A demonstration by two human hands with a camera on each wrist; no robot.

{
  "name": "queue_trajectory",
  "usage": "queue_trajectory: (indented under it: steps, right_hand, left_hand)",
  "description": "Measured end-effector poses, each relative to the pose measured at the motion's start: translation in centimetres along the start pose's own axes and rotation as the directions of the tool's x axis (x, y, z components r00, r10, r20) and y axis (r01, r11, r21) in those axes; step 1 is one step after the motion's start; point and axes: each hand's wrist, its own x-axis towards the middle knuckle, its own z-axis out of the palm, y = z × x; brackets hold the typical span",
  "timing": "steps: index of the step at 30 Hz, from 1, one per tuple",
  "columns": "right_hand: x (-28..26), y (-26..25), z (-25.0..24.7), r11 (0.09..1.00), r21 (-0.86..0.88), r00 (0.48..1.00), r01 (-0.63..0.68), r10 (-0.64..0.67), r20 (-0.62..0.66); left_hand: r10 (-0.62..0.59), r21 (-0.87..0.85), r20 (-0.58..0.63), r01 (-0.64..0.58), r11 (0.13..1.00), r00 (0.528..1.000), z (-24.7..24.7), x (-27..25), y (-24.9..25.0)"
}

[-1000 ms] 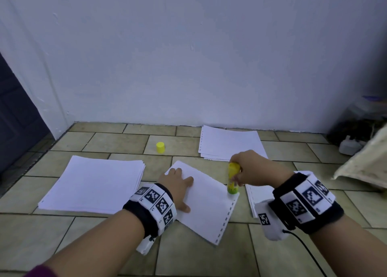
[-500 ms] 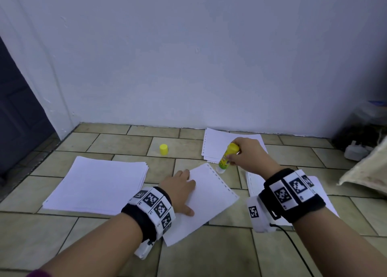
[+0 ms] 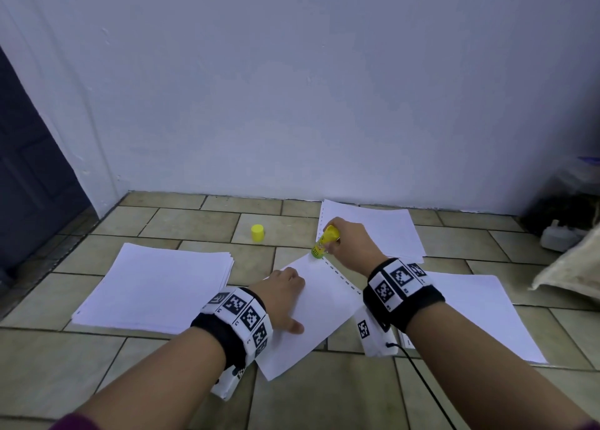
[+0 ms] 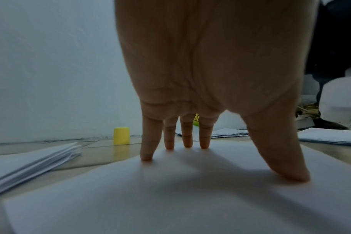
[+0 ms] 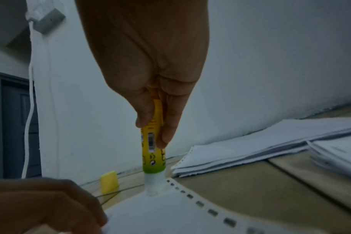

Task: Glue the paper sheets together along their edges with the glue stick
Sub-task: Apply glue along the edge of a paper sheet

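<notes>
**Item 1, glue stick** [image 5: 153, 152]. Yellow barrel, green band, uncapped. Right hand [image 3: 352, 246] has thumb and fingers curled round the upper barrel, clamped on it. The pale tip, below the grip, touches the far corner of the working sheet, just inside the perforated edge strip.

**Item 2, working sheet** [image 3: 316, 312]. Single white sheet with a punched strip along one side, lying skewed on the tiled floor [image 3: 181, 221]. Left hand [image 3: 282, 291] lies on it with fingers straight and spread, fingertips [image 4: 187, 142] and thumb pressing down; nothing gripped. The hold sits on the near side of the glue tip, well back from the corner.

**Item 3, cap** [image 3: 257, 233]. Yellow, standing on the floor beyond the left hand, apart from the stick.

**Item 4, paper stacks.** One [image 3: 156, 286] to the outside of the left hand; one [image 3: 383, 231] behind the right hand; one [image 3: 477, 312] under and beyond the right wrist.

**Risks, judged.**
- The corner is unsupported by the pressing hand; a drag of the tip there could lift, crease or tear the perforated strip.
- A stroke running off the edge would smear glue on the floor.
- Too light a press from the left hand would let the sheet slide or turn under the stick.
- Glue left open too long may dry before a second sheet is laid.
</notes>
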Motion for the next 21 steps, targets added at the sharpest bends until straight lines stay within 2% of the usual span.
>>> queue_trajectory:
  steps: [8,13,17,21]
  right_hand:
    - [-2.3,1.0,-2.8,0.950,-0.295,0.970,0.105,-0.033,0.239]
    - [-4.2,1.6,-4.1,0.902,-0.411,0.954,0.130,-0.001,0.301]
    - [-4.5,2.5,-4.8,0.946,-0.314,0.965,0.080,0.005,0.261]
    - [-4.3,2.9,-5.9,0.997,-0.068,0.995,0.023,-0.016,0.103]
  left_hand:
    - [0.021,0.008,0.024,-0.021,1.000,0.999,0.0,-0.2,-0.1]
    - [0.024,0.076,0.062,-0.029,0.997,0.998,0.0,-0.1,-0.1]
    - [0.000,0.169,0.042,-0.008,0.986,0.999,-0.2,-0.2,0.1]
    - [-0.048,0.231,0.013,0.043,0.972,0.999,-0.3,-0.3,0.6]
